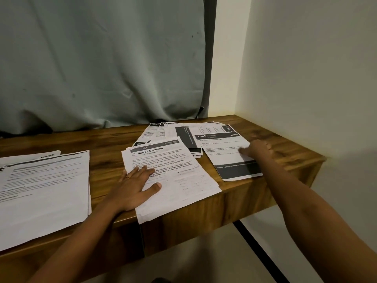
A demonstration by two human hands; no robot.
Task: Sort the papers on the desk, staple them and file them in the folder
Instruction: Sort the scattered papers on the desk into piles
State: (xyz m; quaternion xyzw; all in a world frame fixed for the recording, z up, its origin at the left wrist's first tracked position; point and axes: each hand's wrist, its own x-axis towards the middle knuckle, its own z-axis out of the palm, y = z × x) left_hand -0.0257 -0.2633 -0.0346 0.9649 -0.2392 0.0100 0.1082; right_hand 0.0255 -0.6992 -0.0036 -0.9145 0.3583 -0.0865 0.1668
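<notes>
Printed papers lie on a wooden desk (106, 144). My left hand (134, 186) rests flat, fingers spread, on a small stack headed "Mirror Cleaning" (179, 180) that overhangs the front edge. My right hand (256, 150) presses its fingertips on a sheet numbered 1345 (226, 158) with a dark band at its bottom. Behind these, a loose fan of several more sheets (169, 130) spreads toward the back of the desk. At the left lies a larger pile of white pages (44, 186). No stapler or folder is in view.
A grey-green curtain (102, 58) hangs behind the desk. A pale wall (306, 78) closes the right side, right against the desk's end. The floor shows below the front edge at right.
</notes>
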